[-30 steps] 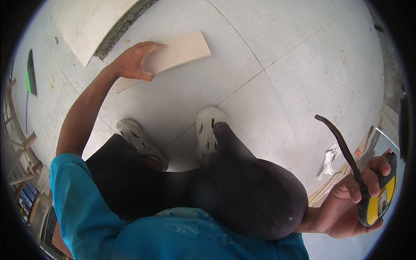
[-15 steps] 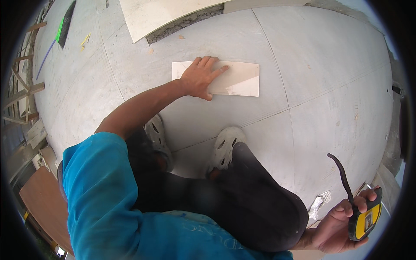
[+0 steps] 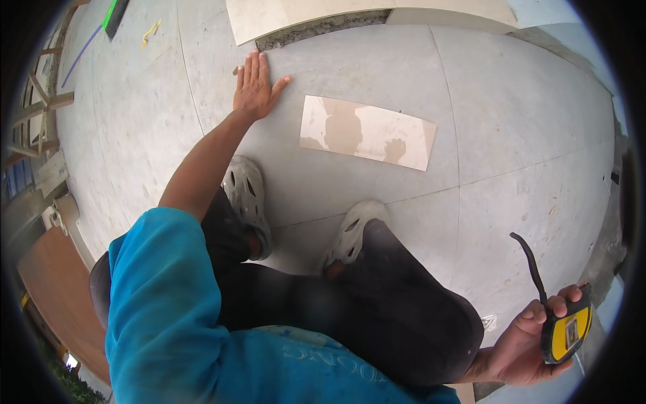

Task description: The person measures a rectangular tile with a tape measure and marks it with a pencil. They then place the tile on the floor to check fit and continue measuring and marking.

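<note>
Head view, one moment, items catalogued relative to the loose tile piece (image 3: 367, 132).

Item 1: loose tile piece, pale beige, rectangular, lying flat on the grey tiled floor (image 3: 511, 128), ahead of the person's two feet.

Item 2: left hand (image 3: 254, 86), open, fingers spread, palm flat on the floor just to the left of the tile piece and apart from it. Half a second ago this hand lay on the tile; before that it gripped it by one end. The hand is now off it, so the piece reads as set down and left where it lies.

Item 3: right hand (image 3: 531, 340), well to the right of the tile piece and nearer the person, closed around a yellow-and-black tape measure (image 3: 566, 328) (a dark strap curls up from it). Same grip as in the earlier frames.

Item 4: pale clogs (image 3: 245, 198), one pair, between the tile piece and the person's body; dark trousers, blue sleeve.

Item 5: surface and room. Large grey floor tiles with visible joints, dusty. Beyond the tile piece, a cream slab (image 3: 269, 17) over a strip of rough mortar. Far left of it, wooden battens (image 3: 40, 108) and a brown board (image 3: 54, 296).
</note>
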{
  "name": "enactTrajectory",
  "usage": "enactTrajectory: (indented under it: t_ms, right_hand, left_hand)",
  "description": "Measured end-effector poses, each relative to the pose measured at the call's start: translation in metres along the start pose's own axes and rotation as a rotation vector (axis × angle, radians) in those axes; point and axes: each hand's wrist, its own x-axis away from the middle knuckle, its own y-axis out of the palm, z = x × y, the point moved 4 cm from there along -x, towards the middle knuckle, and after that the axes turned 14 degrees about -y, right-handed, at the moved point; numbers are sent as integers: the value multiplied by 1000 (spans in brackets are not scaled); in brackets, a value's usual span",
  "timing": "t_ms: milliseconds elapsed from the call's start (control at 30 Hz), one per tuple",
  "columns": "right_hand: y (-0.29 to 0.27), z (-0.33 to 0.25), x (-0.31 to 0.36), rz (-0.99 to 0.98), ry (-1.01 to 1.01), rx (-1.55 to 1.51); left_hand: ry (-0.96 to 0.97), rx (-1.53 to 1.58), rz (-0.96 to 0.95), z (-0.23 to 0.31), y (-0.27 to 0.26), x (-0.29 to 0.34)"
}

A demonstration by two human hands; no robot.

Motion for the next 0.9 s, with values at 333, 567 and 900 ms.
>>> enactTrajectory:
  t_ms: [333, 567, 900]
  right_hand:
    - [-29, 117, -21, -260, 353, 321]
    - [-2, 240, 5, -884, 574, 893]
    - [-26, 261, 33, -764, 702, 744]
  left_hand:
    - [342, 581, 317, 24, -90, 42]
    - [335, 1081, -778, 169, -106, 149]
    - [148, 921, -1074, 170, -93, 139]
